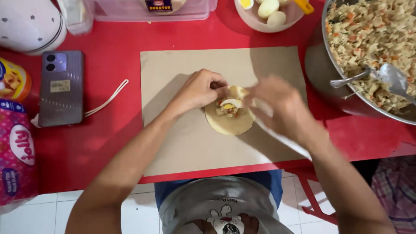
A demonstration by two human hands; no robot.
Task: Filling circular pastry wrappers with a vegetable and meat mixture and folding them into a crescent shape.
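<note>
A round sheet of pale dough lies on a brown paper sheet. A small heap of filling with a piece of boiled egg sits on its far half. My left hand pinches the dough's far edge, which is lifted and folded toward the filling. Blurred by motion, my right hand hovers at the dough's right edge with its fingers spread, and whether it touches the dough is unclear.
A large metal bowl of chopped filling with a spoon stands at the right. A bowl of peeled eggs is at the back. A phone, packets and a clear box lie left and behind on the red table.
</note>
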